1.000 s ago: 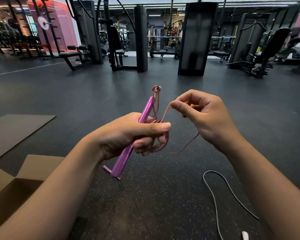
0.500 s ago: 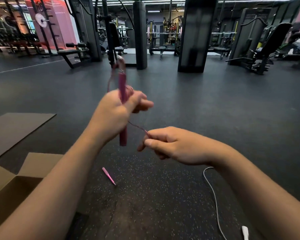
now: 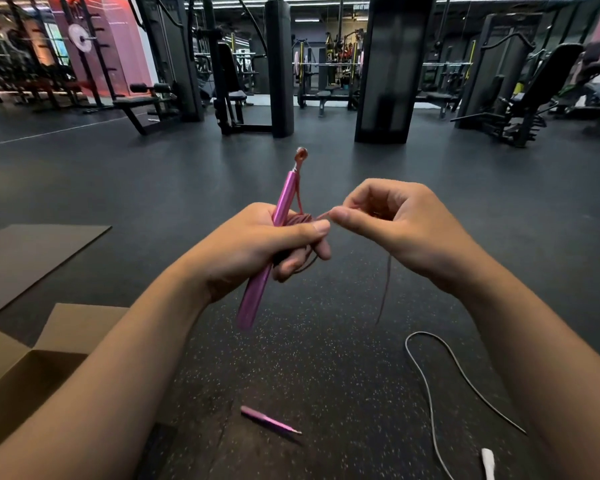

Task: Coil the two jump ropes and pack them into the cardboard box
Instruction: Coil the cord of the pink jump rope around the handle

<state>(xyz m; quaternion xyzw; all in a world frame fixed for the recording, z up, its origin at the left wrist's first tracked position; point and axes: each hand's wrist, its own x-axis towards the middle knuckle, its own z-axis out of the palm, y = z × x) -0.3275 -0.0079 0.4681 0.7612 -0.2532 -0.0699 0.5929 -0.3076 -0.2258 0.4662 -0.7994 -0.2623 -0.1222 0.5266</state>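
my left hand (image 3: 257,251) grips pink handle (image 3: 269,254) plus cord loops; my right hand (image 3: 395,226) pinches pink cord (image 3: 386,285). other pink handle (image 3: 269,420), white rope (image 3: 430,393) on floor; open box (image 3: 32,368) at left.

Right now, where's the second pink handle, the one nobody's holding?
In the head view the loose pink handle lies on the dark floor, low and centre, below the left hand, between the cardboard box and the white rope.

Bare floor (image 3: 326,358) beside open box (image 3: 32,368)
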